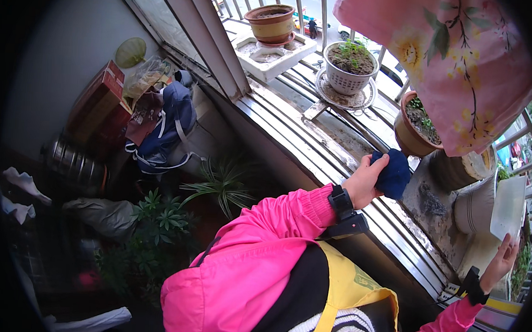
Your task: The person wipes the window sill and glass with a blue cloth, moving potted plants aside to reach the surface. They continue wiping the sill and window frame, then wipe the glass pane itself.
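My left hand [364, 182] is closed around a bunched dark blue cloth [394, 174], just above the metal window track [289, 136]. A bulky black band [341, 204] circles that wrist. At the right, my right hand [501, 263] has its fingers up against the lower end of a translucent plastic piece [509, 205]; whether it grips this piece is unclear. Beyond the blue cloth lies a stained concrete ledge [430, 217]. A brown planter [417, 123], a weathered round pot [464, 165] and a pale ribbed pot [475, 208] are close by.
A pink floral cloth [439, 62] hangs over the planters. Along the metal railing [324, 17] are a white pot [347, 78] bearing writing and a brown pot [272, 26] on a foam tray [270, 61]. Leafy plants [170, 215], a blue bag [172, 122] and a red box [101, 105] fill the left.
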### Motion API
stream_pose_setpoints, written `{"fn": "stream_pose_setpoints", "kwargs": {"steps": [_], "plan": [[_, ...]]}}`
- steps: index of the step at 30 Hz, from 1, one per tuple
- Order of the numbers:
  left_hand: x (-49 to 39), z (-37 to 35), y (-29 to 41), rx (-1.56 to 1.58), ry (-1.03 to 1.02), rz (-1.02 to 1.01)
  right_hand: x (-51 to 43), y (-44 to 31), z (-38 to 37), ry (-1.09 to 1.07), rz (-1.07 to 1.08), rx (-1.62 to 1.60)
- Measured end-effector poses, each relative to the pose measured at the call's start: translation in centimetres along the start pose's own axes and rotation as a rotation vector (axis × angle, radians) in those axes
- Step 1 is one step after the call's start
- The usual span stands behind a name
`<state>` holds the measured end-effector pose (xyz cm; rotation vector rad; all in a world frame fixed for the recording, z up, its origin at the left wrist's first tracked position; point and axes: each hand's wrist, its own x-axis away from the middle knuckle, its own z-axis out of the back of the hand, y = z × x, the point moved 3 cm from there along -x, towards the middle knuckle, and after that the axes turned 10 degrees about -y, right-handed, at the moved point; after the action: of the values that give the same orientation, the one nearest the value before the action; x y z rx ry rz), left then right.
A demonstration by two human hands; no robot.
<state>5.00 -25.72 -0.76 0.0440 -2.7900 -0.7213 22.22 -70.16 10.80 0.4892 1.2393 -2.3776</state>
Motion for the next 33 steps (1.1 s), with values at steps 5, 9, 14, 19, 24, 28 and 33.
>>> {"fn": "stream_pose_setpoints", "kwargs": {"steps": [5, 9, 14, 19, 24, 28, 33], "plan": [[2.8, 2.7, 1.7, 0.003, 0.12, -0.087, 4.2, -2.7, -3.8, -0.038, -0.052, -0.119], [4.8, 5.9, 4.2, 0.007, -0.022, -0.142, 6.3, -7.9, -8.3, -0.204, 0.225, -0.054], [8.6, 10.2, 8.3, 0.017, -0.048, -0.183, 10.0, -15.0, -18.2, -0.434, 0.14, -0.045], [15.1, 15.8, 14.7, 0.034, 0.086, -0.2, 12.4, -18.0, -26.8, -0.358, 0.105, -0.014], [21.0, 20.9, 20.1, 0.032, 0.113, -0.256, 14.1, -16.7, -27.7, -0.193, 0.052, 0.218], [23.5, 23.7, 22.1, 0.052, 0.122, -0.257, 15.6, -15.8, -25.1, 0.001, -0.079, 0.327], [23.5, 25.0, 22.5, 0.047, 0.088, -0.224, 17.0, -15.5, -23.2, 0.035, -0.11, 0.371]]}}
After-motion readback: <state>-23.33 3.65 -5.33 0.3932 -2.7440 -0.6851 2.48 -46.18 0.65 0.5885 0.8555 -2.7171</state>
